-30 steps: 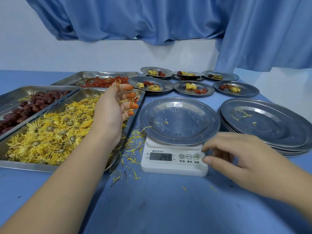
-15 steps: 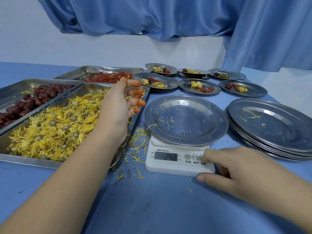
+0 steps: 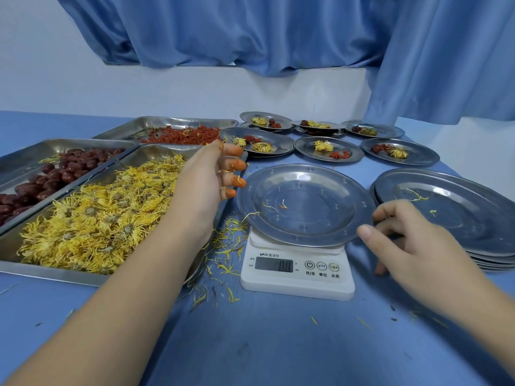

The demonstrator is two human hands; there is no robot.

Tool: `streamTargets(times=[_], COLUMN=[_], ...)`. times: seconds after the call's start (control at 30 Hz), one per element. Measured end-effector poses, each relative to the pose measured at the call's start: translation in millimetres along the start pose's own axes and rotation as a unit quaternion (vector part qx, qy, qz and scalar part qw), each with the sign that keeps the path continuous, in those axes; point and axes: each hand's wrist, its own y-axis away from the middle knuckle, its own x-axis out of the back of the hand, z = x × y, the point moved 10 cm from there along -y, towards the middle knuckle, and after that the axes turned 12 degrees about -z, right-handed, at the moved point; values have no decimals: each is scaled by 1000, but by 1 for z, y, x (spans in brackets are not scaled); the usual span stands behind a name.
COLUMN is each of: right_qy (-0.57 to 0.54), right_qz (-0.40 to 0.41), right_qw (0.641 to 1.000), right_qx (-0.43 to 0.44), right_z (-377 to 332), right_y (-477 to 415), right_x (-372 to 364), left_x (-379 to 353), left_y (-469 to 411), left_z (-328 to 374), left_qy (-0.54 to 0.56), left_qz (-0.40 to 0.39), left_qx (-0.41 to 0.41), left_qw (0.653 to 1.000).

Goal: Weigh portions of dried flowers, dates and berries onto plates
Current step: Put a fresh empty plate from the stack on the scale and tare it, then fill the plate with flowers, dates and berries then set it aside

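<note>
The left hand (image 3: 203,179) is held half open above the right edge of the tray (image 3: 55,274) of dried flowers (image 3: 92,224), with the palm turned towards the plates. Its fingers (image 3: 237,165) are loosely bent and stained orange at the tips. A few yellow petals are seen clinging to them, but nothing is gripped. The empty plate (image 3: 320,218) is set on the white scale (image 3: 296,271) just to the right of this hand, close beside the fingertips and apart from them. Only a few stray petals are seen in it. The right hand (image 3: 412,243) is kept low at the plate's near right side, between it and the stack of plates (image 3: 459,213). Its fingers are loosely curled and nothing is enclosed by them. The thumb tip is placed at the plate's rim, though contact cannot be judged. Dates (image 3: 55,174) are held in the tray to the far left, and berries (image 3: 184,136) in the tray behind. Loose petals (image 3: 228,246) are scattered on the blue table (image 3: 278,344) between the flower tray and the scale. Filled plates (image 3: 328,147) are lined up at the back.
</note>
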Motion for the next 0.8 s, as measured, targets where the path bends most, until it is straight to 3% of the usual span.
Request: streamTargets(times=[0.2,0.37,0.53,0.6,0.7,0.8], right_qy=[28,23,27,78,116,119], right_qz=[0,109,165,181,173,161], right_qw=[997,986,971,963,958,955], right_qx=[74,123,169,183,198,220], right_z=[-19,-36,-70,-81,-79,-73], right_y=[4,14,5,4,10,16], right_x=[-4,18,22,16,5,4], left_x=[-10,-22,-30,-12,39,74], left_y=[2,10,18,16,8,2], left_z=[3,8,25,44,64,69], left_qy=[-47,-121,-276,-294,-237,-370], left_qz=[-26,-51,-106,-89,-25,-21], left_qx=[-3,8,-46,-68,-50,-8], left_qw=[999,991,954,949,970,929])
